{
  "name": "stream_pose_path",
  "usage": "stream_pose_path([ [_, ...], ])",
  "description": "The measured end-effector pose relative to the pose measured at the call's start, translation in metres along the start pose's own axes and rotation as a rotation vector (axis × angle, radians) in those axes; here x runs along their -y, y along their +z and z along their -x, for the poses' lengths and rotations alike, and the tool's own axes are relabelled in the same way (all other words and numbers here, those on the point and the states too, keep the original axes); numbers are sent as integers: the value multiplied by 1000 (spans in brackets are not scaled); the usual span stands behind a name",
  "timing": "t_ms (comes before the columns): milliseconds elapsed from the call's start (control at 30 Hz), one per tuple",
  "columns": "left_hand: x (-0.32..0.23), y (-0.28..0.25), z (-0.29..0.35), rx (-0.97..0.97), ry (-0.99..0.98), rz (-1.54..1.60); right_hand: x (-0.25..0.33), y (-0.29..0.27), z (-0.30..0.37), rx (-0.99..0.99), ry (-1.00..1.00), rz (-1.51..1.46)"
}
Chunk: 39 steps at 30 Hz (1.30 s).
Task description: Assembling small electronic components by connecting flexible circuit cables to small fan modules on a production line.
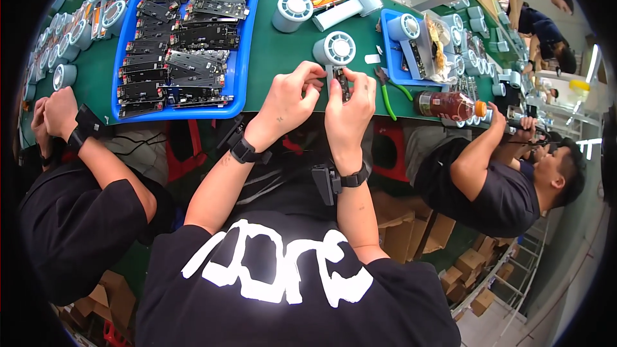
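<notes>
My right hand grips a dark narrow circuit board with a grey edge, thumb and fingers closed round it. My left hand is beside it, its thumb and fingertips pinched together near the board's left side; what they pinch is too small to make out. Right beyond the board stands a pale blue fan head with a round white grille. Whether board and fan are joined is hidden by my fingers. Green-handled pliers lie right of my right hand.
A large blue tray full of dark circuit boards is on the left. Farther off lie another fan and a fan with a handle. At right are a small blue tray and a drink bottle. Co-workers sit on both sides.
</notes>
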State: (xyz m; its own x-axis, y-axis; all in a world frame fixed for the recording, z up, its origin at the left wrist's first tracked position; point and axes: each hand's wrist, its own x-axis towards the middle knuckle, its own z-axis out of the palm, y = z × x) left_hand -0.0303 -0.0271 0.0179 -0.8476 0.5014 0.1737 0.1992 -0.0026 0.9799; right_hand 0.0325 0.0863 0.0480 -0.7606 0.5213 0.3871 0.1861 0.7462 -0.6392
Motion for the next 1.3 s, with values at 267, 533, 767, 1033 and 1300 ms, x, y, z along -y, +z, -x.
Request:
stream_pose_path([
  [267,4,-1,-2,23,38,-11,-8,4,-1,51,-82,47],
  [533,-1,2,2,-56,81,2,-15,15,-1,123,-49,121],
  [767,5,4,13,-251,168,-5,-10,-8,8,149,-75,136],
  [1033,2,4,9,-286,124,-64,2,-28,-56,157,-83,15],
  [1300,-1,14,0,-297,104,-188,-16,109,-346,493,-11,148],
])
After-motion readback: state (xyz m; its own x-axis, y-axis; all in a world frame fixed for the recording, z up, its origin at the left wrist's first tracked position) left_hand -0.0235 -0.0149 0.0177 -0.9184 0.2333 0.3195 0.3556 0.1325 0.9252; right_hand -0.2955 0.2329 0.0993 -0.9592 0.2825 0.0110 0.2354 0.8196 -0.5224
